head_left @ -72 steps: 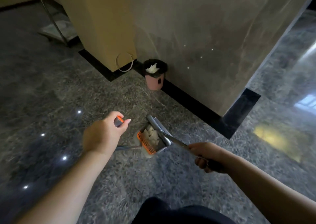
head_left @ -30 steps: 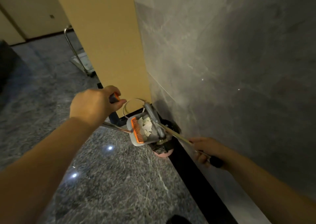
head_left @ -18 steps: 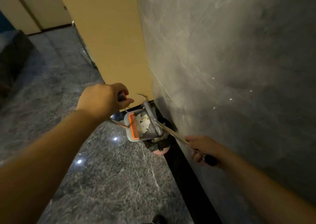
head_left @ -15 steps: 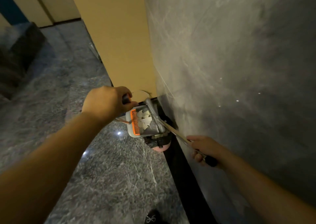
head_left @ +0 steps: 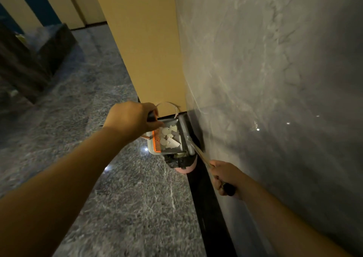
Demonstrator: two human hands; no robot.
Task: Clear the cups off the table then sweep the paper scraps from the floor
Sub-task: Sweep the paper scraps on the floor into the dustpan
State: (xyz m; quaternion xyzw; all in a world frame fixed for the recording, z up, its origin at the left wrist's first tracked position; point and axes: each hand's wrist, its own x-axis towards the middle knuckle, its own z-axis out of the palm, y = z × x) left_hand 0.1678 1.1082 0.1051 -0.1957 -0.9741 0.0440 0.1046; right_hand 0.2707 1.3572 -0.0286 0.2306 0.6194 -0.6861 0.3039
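Observation:
A grey dustpan (head_left: 176, 147) with an orange comb edge holds several white paper scraps (head_left: 169, 138). It hangs directly above a small pink bin (head_left: 185, 169) lined with a black bag, which stands at the foot of the wall. My right hand (head_left: 223, 177) grips the dustpan's long metal handle near its black end. Just left of the pan, my left hand (head_left: 130, 119) is curled round a dark handle with a thin metal shaft below it; what that shaft ends in is hidden.
A grey marble wall (head_left: 275, 80) rises close on the right with a black skirting strip (head_left: 208, 207) along its base. A tan column (head_left: 145, 40) stands behind the bin, with a loop of white cable (head_left: 172, 106) at its foot. Dark furniture (head_left: 29, 60) sits at left.
I have walked up to the bin by the wall. The dustpan with the scraps has moved from over open floor to right above the bin. Both hands keep their grips.

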